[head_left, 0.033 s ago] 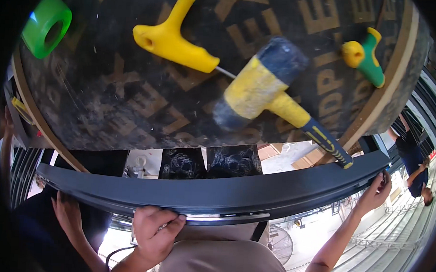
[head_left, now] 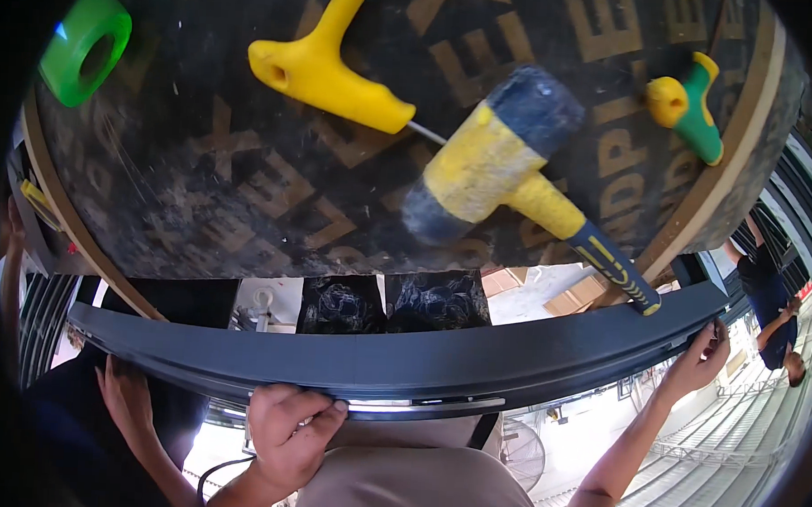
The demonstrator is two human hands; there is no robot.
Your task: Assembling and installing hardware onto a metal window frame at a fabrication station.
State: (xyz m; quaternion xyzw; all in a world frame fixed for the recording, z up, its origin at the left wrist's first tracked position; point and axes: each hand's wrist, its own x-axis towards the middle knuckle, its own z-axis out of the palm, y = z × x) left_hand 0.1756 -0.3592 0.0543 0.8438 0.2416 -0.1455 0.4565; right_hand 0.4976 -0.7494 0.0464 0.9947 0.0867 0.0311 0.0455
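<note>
Head view: left hand [head_left: 282, 434] grips the dark bar [head_left: 356, 358] overlapped by a mallet [head_left: 487, 166]; unclear whether right hand [head_left: 699, 359] holds anything.

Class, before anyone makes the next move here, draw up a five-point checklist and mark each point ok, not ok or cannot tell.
1. Left hand at the near edge of the dark grey bar: ok, fingers curled there.
2. Right hand at the bar's right end: ok, though whether its fingertips pinch something small is unclear.
3. Mallet handle clear of the bar: cannot tell; its end overlaps the bar in this view, but contact is unclear.
4. Other person's hand away from the bar: not ok, it is close by the left part.
5. Green tape roll away from the bar: ok, it sits at the far left.
</note>
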